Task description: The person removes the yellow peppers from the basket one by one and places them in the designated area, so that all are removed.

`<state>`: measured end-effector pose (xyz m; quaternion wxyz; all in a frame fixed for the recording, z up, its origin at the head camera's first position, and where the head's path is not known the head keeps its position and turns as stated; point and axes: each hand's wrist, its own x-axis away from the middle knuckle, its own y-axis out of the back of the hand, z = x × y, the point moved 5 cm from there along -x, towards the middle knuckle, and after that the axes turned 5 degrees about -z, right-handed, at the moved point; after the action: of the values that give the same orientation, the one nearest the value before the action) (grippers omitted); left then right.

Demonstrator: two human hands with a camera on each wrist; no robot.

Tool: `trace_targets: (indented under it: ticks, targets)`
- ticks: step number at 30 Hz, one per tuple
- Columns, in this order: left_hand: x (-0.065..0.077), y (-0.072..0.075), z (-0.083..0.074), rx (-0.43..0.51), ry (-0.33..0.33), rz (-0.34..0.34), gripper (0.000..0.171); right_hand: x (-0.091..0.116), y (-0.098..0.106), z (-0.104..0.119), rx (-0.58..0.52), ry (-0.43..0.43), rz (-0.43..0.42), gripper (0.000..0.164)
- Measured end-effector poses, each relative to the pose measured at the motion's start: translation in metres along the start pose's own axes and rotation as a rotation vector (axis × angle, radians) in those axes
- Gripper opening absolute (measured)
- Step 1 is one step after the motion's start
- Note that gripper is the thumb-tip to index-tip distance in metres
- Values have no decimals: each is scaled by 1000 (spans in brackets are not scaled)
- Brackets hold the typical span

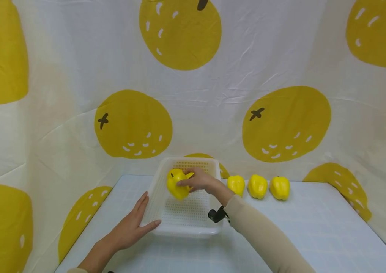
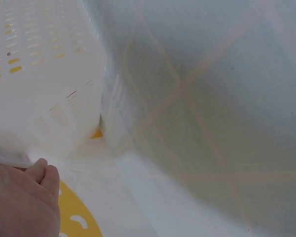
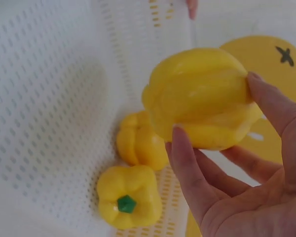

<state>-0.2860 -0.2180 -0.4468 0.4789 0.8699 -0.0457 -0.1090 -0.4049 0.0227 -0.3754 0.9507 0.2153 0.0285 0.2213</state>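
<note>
My right hand (image 1: 199, 180) holds a yellow bell pepper (image 1: 178, 184) above the white perforated basket (image 1: 193, 230). In the right wrist view, the thumb and fingers grip this pepper (image 3: 202, 98) by its sides. Lower in that view, two more yellow peppers lie inside the basket, one showing a green stem (image 3: 126, 203) and the other partly behind the held pepper (image 3: 140, 140). My left hand (image 1: 131, 227) rests against the basket's left side near the front corner, fingers extended and thumb spread across the rim. Its fingertips touch the basket edge in the left wrist view.
Three yellow peppers stand in a row right of the basket: a left one (image 1: 236, 184), a middle one (image 1: 257, 186) and a right one (image 1: 279, 188). Beneath is a pale checked tablecloth (image 1: 315, 235). A fruit-print cloth (image 1: 206, 125) hangs behind and at both sides.
</note>
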Motion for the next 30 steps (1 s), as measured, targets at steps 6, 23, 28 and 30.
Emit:
trace_targets:
  ticks: [6, 23, 28, 30]
  targets:
    - [0, 0, 3, -4, -12, -14, 107, 11, 12, 6, -12, 17, -26, 61]
    - [2, 1, -1, -1, 15, 10, 109, 47, 46, -20, -29, -20, -125, 56]
    - [1, 0, -1, -1, 4, 6, 108, 57, 57, -30, -27, -47, -152, 63]
    - [1, -1, 0, 0, 2, 6, 108, 61, 61, -31, -15, -54, -162, 65]
